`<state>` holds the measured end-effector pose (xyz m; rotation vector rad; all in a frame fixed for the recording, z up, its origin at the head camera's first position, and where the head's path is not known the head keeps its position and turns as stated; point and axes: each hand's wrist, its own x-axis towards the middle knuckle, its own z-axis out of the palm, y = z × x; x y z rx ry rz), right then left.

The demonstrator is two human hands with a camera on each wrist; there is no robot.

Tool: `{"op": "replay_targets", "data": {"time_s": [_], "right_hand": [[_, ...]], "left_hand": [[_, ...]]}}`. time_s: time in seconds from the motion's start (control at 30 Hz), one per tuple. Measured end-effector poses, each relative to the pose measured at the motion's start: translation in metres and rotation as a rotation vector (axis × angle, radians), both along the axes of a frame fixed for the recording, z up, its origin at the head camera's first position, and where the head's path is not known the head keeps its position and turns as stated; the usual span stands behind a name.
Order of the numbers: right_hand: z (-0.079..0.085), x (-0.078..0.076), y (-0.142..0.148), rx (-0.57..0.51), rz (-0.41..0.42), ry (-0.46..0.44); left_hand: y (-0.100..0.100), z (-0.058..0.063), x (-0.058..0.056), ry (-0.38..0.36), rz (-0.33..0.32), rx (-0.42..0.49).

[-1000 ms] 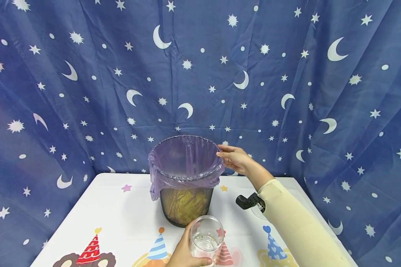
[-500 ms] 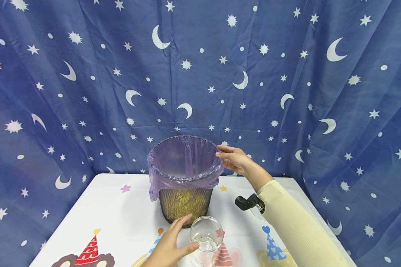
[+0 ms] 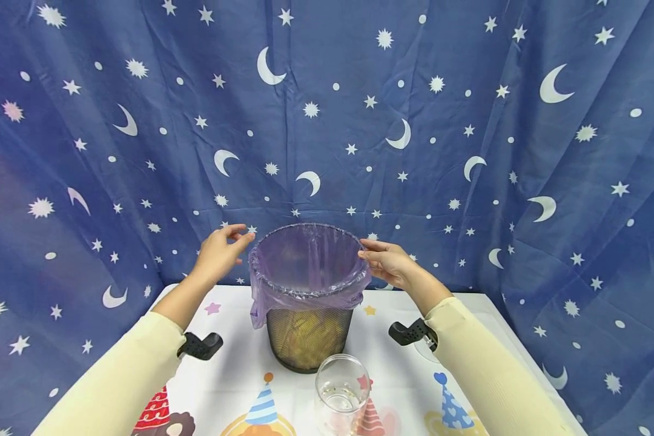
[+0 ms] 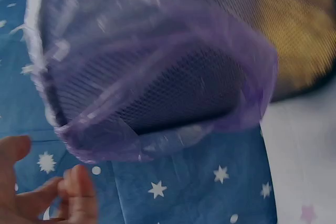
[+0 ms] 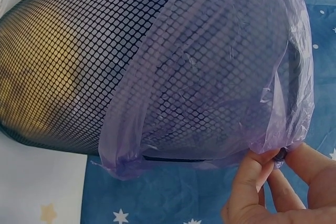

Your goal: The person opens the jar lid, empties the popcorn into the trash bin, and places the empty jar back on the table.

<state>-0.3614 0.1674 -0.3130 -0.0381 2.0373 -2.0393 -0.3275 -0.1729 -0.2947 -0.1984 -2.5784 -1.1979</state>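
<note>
A black mesh wastebasket (image 3: 309, 339) stands upright on the table, with a translucent purple trash bag (image 3: 305, 298) lining it and folded over its rim. Something yellowish shows through the mesh low down. At the right of the rim my right hand (image 3: 389, 263) pinches the bag and the rim edge between thumb and fingers, seen closer in the right wrist view (image 5: 281, 182). My left hand (image 3: 220, 251) is just left of the rim, fingers loosely bent and apart from the bag. A clear cup (image 3: 342, 393) stands in front of the bin, untouched, with small specks near its bottom.
The white table (image 3: 223, 339) carries a cloth printed with party hats and stars. Close behind it hangs a blue curtain (image 3: 327, 151) with moons and stars. A clear round object (image 3: 426, 350) lies partly hidden by the right sleeve.
My left hand has let go of the clear cup and moved up and left to beside the bin's left rim. The cup stays in place. My right hand keeps its hold at the rim.
</note>
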Motion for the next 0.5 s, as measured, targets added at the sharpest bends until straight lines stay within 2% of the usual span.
{"op": "replay_targets", "data": {"time_s": [0.1, 0.2, 0.27, 0.33, 0.5], "right_hand": [[-0.002, 0.001, 0.001, -0.001, 0.003, 0.007], [-0.002, 0.002, 0.002, -0.017, 0.011, 0.007], [-0.002, 0.002, 0.002, -0.024, 0.020, 0.010], [-0.002, 0.002, 0.003, -0.020, 0.025, 0.013], [-0.001, 0.000, 0.003, -0.010, 0.026, 0.011]], "left_hand": [[0.003, -0.001, -0.014, -0.153, -0.062, -0.006], [0.005, -0.004, -0.019, -0.262, -0.131, 0.088], [0.006, -0.007, -0.021, -0.302, -0.166, 0.177], [0.006, -0.010, -0.022, -0.319, -0.185, 0.229], [0.005, -0.014, -0.024, -0.349, -0.189, 0.335]]}}
